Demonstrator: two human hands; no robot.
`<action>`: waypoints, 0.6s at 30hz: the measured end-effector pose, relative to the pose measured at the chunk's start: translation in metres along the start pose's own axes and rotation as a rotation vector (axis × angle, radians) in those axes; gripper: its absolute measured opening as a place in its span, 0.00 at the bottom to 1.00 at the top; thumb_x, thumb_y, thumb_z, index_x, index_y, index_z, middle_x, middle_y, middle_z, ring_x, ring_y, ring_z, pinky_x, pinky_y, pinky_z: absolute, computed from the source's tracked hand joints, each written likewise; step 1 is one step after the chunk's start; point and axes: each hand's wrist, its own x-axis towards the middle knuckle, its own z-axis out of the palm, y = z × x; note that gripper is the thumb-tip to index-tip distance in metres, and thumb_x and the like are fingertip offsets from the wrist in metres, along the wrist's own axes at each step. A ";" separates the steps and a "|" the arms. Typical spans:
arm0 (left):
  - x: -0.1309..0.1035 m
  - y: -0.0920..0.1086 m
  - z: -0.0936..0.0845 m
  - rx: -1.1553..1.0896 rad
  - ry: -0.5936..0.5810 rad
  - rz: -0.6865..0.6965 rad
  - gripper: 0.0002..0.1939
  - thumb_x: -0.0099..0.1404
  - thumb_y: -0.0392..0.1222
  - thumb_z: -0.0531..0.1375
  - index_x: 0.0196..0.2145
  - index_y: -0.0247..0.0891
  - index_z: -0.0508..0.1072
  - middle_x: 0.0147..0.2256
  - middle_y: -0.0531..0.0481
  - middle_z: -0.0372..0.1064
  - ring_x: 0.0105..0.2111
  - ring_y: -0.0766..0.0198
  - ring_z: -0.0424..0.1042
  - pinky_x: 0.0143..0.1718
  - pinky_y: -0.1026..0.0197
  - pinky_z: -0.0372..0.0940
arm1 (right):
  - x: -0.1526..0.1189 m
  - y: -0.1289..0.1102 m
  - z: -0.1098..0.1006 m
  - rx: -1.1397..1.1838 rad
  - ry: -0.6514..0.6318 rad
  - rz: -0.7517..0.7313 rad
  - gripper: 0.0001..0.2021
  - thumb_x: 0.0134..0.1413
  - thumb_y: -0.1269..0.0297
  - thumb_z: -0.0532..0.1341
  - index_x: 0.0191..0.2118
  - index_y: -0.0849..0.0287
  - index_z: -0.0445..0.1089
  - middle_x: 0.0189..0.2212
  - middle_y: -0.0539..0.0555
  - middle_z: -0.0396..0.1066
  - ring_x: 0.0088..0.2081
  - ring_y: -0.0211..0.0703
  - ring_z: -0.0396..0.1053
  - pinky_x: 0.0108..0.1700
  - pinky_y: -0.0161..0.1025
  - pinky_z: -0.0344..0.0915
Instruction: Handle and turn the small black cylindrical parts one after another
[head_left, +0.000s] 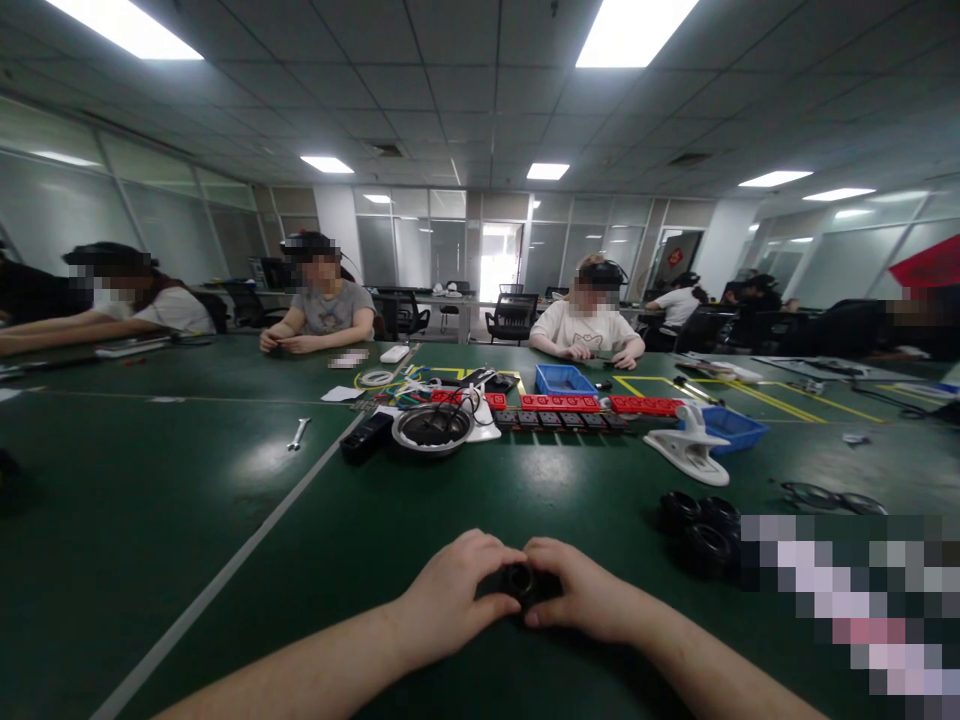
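Just above the green tabletop, a small black ring-shaped part (520,577) with a round hole sits between my two hands. My left hand (463,583) grips it from the left, thumb below and fingers above. From the right, my right hand (576,590) closes on the same part in a similar way. Fingers cover much of its outer edge, so its exact kind cannot be made out. Farther right lie several larger black ring-shaped pieces (705,543), grouped close together.
Ahead are a metal bowl (433,430), red power strips (559,403), a blue bin (564,380), a white clamp base (688,447) and cables. A wrench (298,434) lies left, glasses (832,497) right. Two people (587,325) sit across the table.
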 end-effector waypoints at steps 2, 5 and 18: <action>0.001 -0.001 0.002 0.003 0.011 -0.021 0.18 0.54 0.38 0.63 0.43 0.44 0.68 0.39 0.53 0.68 0.40 0.61 0.63 0.41 0.61 0.57 | 0.002 -0.001 0.003 -0.061 0.039 0.057 0.15 0.32 0.64 0.70 0.29 0.60 0.67 0.28 0.47 0.62 0.31 0.39 0.60 0.31 0.32 0.55; 0.002 -0.002 0.005 0.019 0.047 -0.091 0.17 0.52 0.41 0.65 0.40 0.42 0.69 0.37 0.52 0.67 0.39 0.60 0.64 0.40 0.61 0.58 | 0.003 -0.007 0.011 -0.217 0.123 0.127 0.17 0.31 0.57 0.69 0.26 0.60 0.65 0.25 0.47 0.62 0.29 0.39 0.59 0.29 0.33 0.52; 0.000 0.003 0.004 -0.001 0.027 -0.056 0.19 0.57 0.35 0.59 0.47 0.44 0.65 0.43 0.50 0.64 0.43 0.60 0.62 0.45 0.60 0.57 | -0.005 -0.003 0.007 -0.198 0.093 -0.028 0.17 0.41 0.57 0.66 0.38 0.59 0.66 0.35 0.51 0.63 0.37 0.43 0.61 0.38 0.37 0.56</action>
